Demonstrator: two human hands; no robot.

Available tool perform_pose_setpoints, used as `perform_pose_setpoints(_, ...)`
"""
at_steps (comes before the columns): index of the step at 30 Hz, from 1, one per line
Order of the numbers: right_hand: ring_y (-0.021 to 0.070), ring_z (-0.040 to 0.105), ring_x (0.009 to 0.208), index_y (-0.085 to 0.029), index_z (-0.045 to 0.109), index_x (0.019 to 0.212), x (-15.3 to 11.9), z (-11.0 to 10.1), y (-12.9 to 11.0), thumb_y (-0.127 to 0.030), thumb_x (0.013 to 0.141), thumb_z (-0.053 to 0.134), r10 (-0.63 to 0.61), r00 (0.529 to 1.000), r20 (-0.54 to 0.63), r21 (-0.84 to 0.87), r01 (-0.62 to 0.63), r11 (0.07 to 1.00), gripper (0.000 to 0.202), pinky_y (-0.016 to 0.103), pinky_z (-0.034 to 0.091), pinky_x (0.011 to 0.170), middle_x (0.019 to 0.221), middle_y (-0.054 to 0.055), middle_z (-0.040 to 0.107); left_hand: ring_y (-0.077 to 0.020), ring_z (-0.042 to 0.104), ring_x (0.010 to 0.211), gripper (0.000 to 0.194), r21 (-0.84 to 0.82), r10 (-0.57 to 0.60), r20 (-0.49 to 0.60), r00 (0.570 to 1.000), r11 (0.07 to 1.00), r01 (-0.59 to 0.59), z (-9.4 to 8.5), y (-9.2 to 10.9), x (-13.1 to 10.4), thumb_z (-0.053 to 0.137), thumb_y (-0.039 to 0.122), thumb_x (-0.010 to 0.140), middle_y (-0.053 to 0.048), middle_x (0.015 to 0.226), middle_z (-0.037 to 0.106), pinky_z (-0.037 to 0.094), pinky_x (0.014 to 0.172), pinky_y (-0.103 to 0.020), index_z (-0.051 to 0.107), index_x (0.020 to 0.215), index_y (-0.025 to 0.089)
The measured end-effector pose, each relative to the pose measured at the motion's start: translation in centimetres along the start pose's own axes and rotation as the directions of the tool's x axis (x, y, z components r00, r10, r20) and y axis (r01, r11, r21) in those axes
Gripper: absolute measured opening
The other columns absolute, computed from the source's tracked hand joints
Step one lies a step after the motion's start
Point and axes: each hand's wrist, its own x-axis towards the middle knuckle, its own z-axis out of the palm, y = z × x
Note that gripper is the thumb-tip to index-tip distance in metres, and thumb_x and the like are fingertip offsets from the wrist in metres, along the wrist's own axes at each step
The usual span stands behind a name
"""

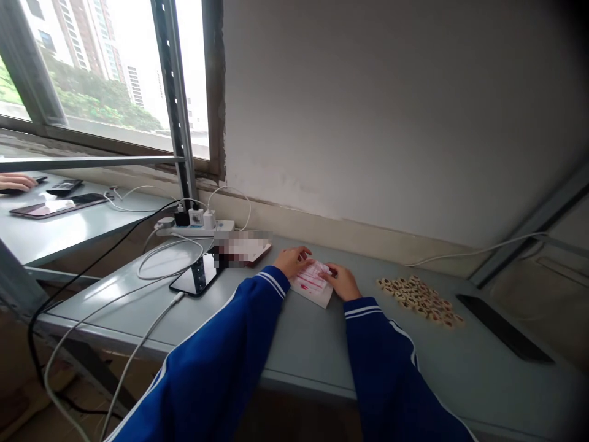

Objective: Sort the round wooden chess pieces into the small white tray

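Note:
Both of my hands are at a small white paper with pink and red marks, near the middle of the grey table. My left hand is closed on its upper left side. At the right edge, my right hand pinches it between thumb and fingers. A plain pale part shows below the marked area; whether it is a second sheet or the same one folded, I cannot tell. To the right of my right hand lies a pile of small round cream pieces with dark markings.
A phone with a cable lies left, beside a box partly blurred out. Behind them is a power strip with plugs. A dark flat bar lies far right. Another person's hand rests on the left table, near a tablet.

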Motion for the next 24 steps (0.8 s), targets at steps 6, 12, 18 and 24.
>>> perform_pose_setpoints(6, 0.0139, 0.053, 0.066, -0.023, 0.062, 0.097, -0.3, 0.5, -0.6, -0.042, 0.073, 0.053, 0.043, 0.999, 0.031, -0.124, -0.039, 0.992, 0.031, 0.025, 0.035, 0.066, 0.070, 0.000, 0.062, -0.0119, 0.053, 0.068, 0.033, 0.029, -0.022, 0.109, 0.994, 0.999, 0.019, 1.1, -1.1, 0.3, 0.058, 0.029, 0.072, 0.002, 0.072, 0.057, 0.039, 0.067, -0.023, 0.056, 0.103, 0.021)
perform_pose_setpoints(12, 0.0159, 0.056, 0.078, -0.027, 0.056, 0.104, -0.4, 0.6, -0.7, -0.033, 0.073, 0.054, 0.084, 0.995, 0.061, -0.159, -0.073, 0.985, 0.032, 0.030, 0.032, 0.075, 0.082, 0.000, 0.064, -0.0201, 0.049, 0.092, 0.046, 0.213, -0.040, 0.101, 0.994, 0.977, 0.018, 0.7, -0.3, -0.2, 0.067, 0.028, 0.064, -0.002, 0.095, 0.056, 0.036, 0.082, -0.033, 0.052, 0.108, 0.025)
perform_pose_setpoints(18, 0.0138, 0.054, 0.083, -0.028, 0.048, 0.112, -0.4, 0.9, -0.5, -0.029, 0.071, 0.055, 0.087, 0.995, 0.057, -0.089, -0.081, 0.993, 0.041, 0.031, 0.030, 0.077, 0.103, -0.001, 0.060, -0.0257, 0.033, 0.111, 0.051, 0.356, 0.017, 0.042, 0.999, 0.934, -0.031, 0.1, 0.2, -0.8, 0.073, 0.032, 0.057, -0.003, 0.124, 0.035, 0.026, 0.092, -0.044, 0.053, 0.104, 0.030)
perform_pose_setpoints(24, 0.0148, 0.052, 0.087, -0.028, 0.050, 0.108, -0.5, 0.8, -0.8, -0.023, 0.068, 0.056, 0.093, 0.994, 0.064, -0.101, -0.086, 0.991, 0.041, 0.031, 0.028, 0.076, 0.105, -0.001, 0.059, -0.0274, 0.032, 0.114, 0.026, 0.360, 0.026, 0.122, 0.992, 0.930, -0.069, 0.6, -0.4, -0.7, 0.070, 0.040, 0.060, -0.001, 0.123, 0.040, 0.019, 0.094, -0.050, 0.065, 0.084, 0.031)
